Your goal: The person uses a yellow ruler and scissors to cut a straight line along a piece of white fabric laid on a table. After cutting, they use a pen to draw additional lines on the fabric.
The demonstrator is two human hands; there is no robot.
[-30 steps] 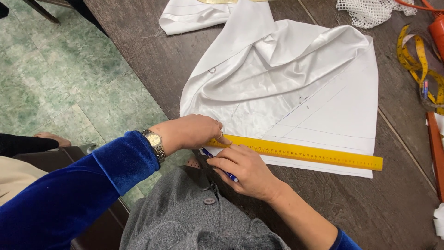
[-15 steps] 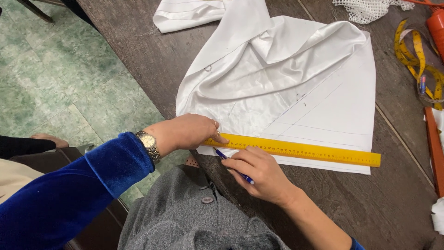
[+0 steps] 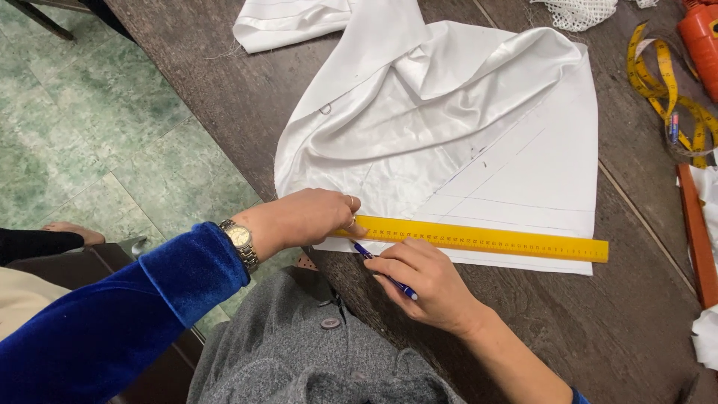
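Note:
A white satin cloth (image 3: 449, 127) lies spread on the dark wooden table (image 3: 598, 329), with thin pen lines drawn across its flat lower part. A long yellow ruler (image 3: 493, 239) rests along the cloth's near edge. My left hand (image 3: 314, 217), with a wristwatch and a blue velvet sleeve, presses down on the ruler's left end. My right hand (image 3: 426, 284) grips a blue pen (image 3: 381, 271) whose tip touches the cloth just below the ruler's left end.
A yellow measuring tape (image 3: 666, 82) curls at the table's right side beside an orange object (image 3: 703, 37). White netting (image 3: 576, 11) lies at the top. A wooden strip (image 3: 695, 239) runs along the right edge. Green tiled floor (image 3: 90, 127) is to the left.
My right hand with the pen has shifted slightly right along the ruler's lower edge. My left hand stays pressed on the ruler's left end.

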